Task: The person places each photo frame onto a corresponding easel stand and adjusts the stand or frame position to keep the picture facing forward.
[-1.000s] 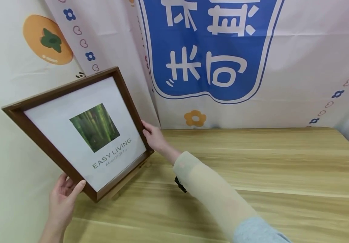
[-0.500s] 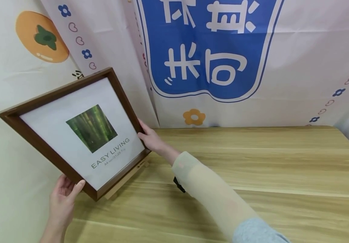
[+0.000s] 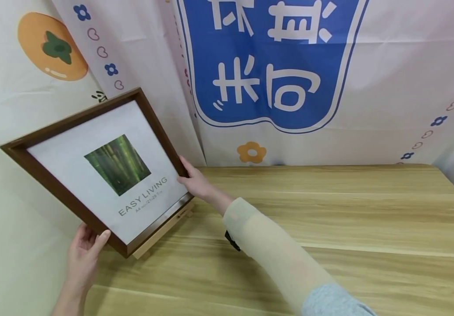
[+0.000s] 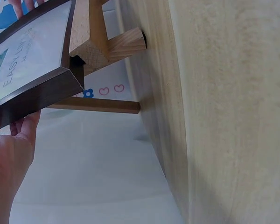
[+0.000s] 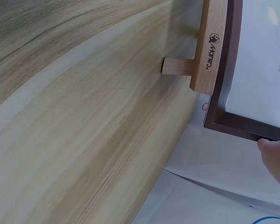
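A brown picture frame [image 3: 112, 175] with a bamboo print and the words "EASY LIVING" leans back on a small wooden easel [image 3: 163, 231]. Its lower edge lies along the easel's ledge, seen up close in the right wrist view as a ledge [image 5: 210, 51] with a printed logo. My left hand [image 3: 84, 259] grips the frame's left side near the bottom corner, thumb in front. On the opposite side my right hand [image 3: 197, 181] holds the right edge, low down. Most of the easel is hidden behind the frame; the left wrist view shows its rear leg [image 4: 107, 105].
A wood-grain table [image 3: 329, 219] carries the easel at its left end and stretches away to the right. Behind it hangs a printed cloth [image 3: 392, 87] with a blue sign. A pale wall covering [image 3: 17, 228] stands close at the left.
The frame has shifted slightly left and settled back against the easel, and more of the ledge shows below it. Both hands have kept their hold and moved little.
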`<state>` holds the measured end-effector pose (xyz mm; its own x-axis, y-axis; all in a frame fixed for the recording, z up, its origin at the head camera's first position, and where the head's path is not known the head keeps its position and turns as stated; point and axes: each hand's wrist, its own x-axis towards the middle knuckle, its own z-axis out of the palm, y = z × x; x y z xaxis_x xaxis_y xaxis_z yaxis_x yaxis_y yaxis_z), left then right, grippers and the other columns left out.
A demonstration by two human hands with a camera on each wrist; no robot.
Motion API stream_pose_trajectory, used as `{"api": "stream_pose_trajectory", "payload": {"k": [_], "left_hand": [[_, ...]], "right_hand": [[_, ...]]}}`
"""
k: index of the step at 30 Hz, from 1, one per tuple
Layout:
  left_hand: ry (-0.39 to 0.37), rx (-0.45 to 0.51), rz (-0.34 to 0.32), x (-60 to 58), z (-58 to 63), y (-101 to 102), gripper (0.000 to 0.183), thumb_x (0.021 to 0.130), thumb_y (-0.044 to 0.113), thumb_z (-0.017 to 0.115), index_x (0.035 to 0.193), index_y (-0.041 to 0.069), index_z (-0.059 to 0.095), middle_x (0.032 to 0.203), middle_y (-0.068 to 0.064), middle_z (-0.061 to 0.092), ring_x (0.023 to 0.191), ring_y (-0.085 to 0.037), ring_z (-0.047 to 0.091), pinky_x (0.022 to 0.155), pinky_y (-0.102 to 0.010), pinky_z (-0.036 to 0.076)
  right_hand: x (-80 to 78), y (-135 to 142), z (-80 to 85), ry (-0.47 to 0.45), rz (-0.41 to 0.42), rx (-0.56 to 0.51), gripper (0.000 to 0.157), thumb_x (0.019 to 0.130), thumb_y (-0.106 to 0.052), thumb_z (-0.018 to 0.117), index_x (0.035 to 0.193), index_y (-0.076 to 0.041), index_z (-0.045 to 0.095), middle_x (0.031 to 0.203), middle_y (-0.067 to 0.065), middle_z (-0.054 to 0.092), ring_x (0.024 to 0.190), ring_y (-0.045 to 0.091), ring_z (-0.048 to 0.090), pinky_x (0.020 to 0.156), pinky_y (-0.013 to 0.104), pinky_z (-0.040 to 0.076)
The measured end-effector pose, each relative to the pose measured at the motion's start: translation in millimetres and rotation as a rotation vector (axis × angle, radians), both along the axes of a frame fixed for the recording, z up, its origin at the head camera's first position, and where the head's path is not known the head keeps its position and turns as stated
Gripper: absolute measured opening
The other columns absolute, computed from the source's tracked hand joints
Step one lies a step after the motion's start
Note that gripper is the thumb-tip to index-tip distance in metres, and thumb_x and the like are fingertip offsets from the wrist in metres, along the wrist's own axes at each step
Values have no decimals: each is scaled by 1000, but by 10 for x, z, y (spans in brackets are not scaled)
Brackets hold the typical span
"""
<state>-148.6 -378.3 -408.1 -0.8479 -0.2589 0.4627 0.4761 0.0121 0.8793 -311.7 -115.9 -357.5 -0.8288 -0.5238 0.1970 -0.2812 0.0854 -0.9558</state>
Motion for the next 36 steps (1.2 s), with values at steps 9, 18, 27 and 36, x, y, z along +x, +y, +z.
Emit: {"api": "stream_pose_trajectory", "payload": {"k": [9,18,27,36], "left_hand": [[-20,-9,-66,-249,-378,-458,57,83,-12,54,135,1,35,129,-15,40,116,-20,43,86,-23,44],[-141,-35,20,-116,-82,-197,54,86,-3,56,135,8,37,118,-6,53,97,-12,55,69,-21,51],[-105,-41,-96,-402,-652,-982,55,88,-5,51,136,9,31,116,-12,56,89,-20,60,60,-30,53],[-97,81,-206,-99,-88,-366,49,90,-3,48,135,8,31,117,-10,56,94,-21,60,62,-31,53]], "right_hand": [[-22,6,-11,-39,3,-9,64,93,-4,42,145,-24,10,149,-4,8,133,11,8,106,30,15],[-41,19,-15,-28,23,6,64,92,-2,42,145,-23,11,148,-4,9,132,9,7,106,28,15],[3,17,-27,-22,33,9,63,92,-6,44,145,-22,13,148,-5,11,132,13,14,105,28,19],[0,0,-94,12,16,14,61,92,-5,45,144,-19,18,147,0,18,131,16,20,104,28,22]]}}
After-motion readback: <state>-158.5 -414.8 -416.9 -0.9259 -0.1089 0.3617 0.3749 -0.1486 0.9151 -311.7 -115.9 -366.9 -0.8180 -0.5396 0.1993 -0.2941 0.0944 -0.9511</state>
